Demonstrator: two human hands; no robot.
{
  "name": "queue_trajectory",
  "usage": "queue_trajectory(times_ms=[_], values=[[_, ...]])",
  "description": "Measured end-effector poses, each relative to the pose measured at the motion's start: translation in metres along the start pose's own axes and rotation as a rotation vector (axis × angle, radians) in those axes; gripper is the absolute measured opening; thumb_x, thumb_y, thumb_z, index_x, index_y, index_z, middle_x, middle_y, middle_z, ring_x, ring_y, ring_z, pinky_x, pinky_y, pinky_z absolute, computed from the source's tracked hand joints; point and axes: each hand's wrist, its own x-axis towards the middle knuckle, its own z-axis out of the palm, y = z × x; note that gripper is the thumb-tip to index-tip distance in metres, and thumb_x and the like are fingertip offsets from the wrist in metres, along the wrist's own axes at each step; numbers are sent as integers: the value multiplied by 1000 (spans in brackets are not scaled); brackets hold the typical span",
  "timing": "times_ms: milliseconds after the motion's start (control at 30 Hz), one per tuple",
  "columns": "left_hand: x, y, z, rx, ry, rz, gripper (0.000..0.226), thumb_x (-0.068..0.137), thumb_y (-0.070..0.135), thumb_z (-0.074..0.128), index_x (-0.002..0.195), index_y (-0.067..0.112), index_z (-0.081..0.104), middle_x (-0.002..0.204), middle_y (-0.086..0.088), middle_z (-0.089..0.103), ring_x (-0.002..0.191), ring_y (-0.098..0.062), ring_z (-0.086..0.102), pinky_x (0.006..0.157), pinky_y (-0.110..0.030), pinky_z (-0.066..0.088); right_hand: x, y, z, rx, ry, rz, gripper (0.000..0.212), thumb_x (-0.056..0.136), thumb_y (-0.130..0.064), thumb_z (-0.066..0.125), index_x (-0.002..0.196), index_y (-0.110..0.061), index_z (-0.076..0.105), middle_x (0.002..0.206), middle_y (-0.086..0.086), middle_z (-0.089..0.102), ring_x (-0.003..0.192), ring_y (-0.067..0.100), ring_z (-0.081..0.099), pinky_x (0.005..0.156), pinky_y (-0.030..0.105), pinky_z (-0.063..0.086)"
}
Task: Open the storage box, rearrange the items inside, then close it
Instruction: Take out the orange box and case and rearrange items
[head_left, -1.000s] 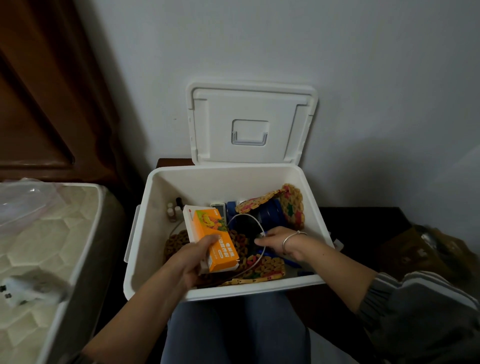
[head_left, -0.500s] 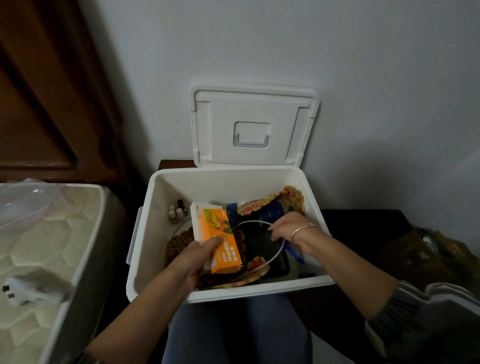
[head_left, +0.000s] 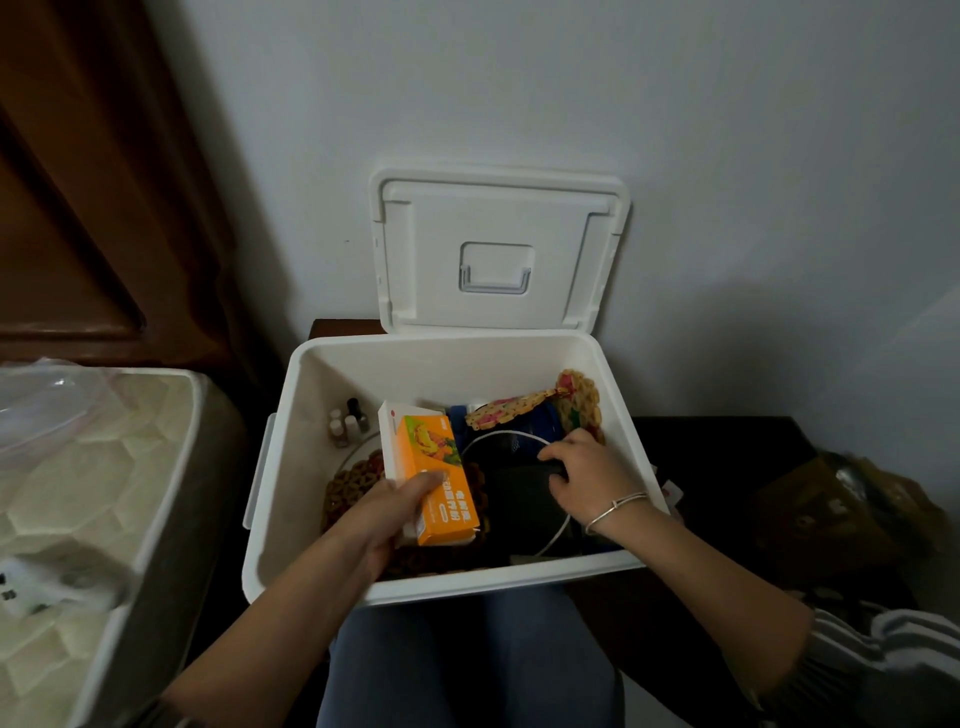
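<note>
dark tbl (head_left: 727, 452), storage box (head_left: 301, 467) on top

Storage box (head_left: 270, 519) smooth white plastic; orange carton (head_left: 441, 483) glossy card; bracelet (head_left: 618, 506) shiny metal.

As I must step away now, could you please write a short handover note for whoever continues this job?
Left hand grips the orange carton inside the storage box, left of middle.
Right hand lies on a dark item in the box; whether it grips is unclear.
Small bottles stand in the back left corner.
Done: lid open, upright behind the box.
Left: place the carton, finish arranging, close the lid.
</note>
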Motion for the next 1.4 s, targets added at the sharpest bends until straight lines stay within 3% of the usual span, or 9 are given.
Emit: queue_trajectory(times_ms=[100,233,433,633,767,933,1033,1167,1400], values=[[3,-2,-1,18,-9,2,50,87,29,70,130,11,51,104,-10,72,90,-23,70,66,-33,55,3,-3,2,-75,-132,86,56,82,-32,70,128,-6,52,130,9,37,110,23,52,97,27,41],[3,-3,-1,24,-27,25,34,85,26,72,114,13,57,83,-2,76,73,-16,74,53,-27,56,5,-13,2,-189,-205,148,56,77,-33,76,121,-4,56,133,12,32,103,26,57,93,33,47],[2,-3,-6,-72,20,77,44,85,26,72,122,10,56,105,-10,73,92,-24,72,69,-34,58,-8,-25,-2,-187,75,90,36,80,-41,68,109,-20,64,130,0,38,121,22,37,101,33,33],[1,-5,-9,-125,25,161,41,86,30,69,123,16,58,100,-6,76,83,-20,75,56,-28,58,-35,-24,-27,-82,343,17,21,79,-39,69,95,-26,65,109,-9,48,110,13,43,89,28,30],[2,-2,-7,-130,5,253,34,92,32,58,125,23,57,104,-3,75,93,-21,73,76,-35,56,-51,-16,-51,142,450,-56,12,80,-25,71,84,-18,62,84,-7,54,83,14,55,72,22,39],[-1,-1,-5,-148,-38,317,34,96,39,48,126,28,56,105,1,75,92,-16,73,77,-34,52,-62,-14,-69,331,734,-36,14,80,-23,71,88,-15,64,78,-10,56,70,4,54,62,12,40],[-4,0,-6,-141,-54,341,37,97,43,47,130,29,54,107,1,75,94,-16,73,77,-33,52,-60,-18,-71,540,819,27,11,81,-30,68,88,-26,60,76,-20,56,70,-3,58,59,8,43],[-11,2,-3,-110,-81,362,37,99,43,43,133,30,51,107,3,74,92,-13,73,62,-20,56,-45,-25,-58,875,797,156,9,84,-32,65,88,-25,60,82,-10,65,73,-4,61,60,8,45],[-19,4,2,-71,-121,411,28,101,42,39,128,44,47,105,9,74,89,-9,72,60,-19,56,-30,-33,-29,1375,477,302,21,94,-24,56,99,-5,64,102,13,69,97,25,66,83,39,54]])
